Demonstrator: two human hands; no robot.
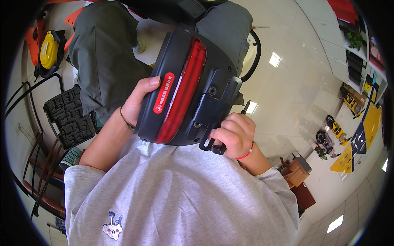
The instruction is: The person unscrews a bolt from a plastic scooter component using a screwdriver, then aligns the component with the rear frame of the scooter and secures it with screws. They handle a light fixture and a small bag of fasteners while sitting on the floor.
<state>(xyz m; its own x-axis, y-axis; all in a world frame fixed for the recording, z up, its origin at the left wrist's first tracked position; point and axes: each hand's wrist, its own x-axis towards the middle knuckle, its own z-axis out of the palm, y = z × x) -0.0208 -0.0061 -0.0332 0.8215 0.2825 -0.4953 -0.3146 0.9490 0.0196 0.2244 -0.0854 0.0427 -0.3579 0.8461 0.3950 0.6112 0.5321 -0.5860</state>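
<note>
A black plastic tail light unit with a long red lens lies tilted over my lap. My left hand grips its left edge, thumb on top beside a red sticker. On the unit's right side a black slotted bracket is fixed with bolts. My right hand is closed at the bracket's lower end. A thin dark shaft sticks out above that fist and a dark block shows below it. The fingers hide most of this tool, so its exact kind cannot be made out.
An open black tool case stands on the left, near a green perforated bin. A yellow and black part lies at the upper left. Black curved tubing shows past my right knee. Small yellow vehicles stand far right.
</note>
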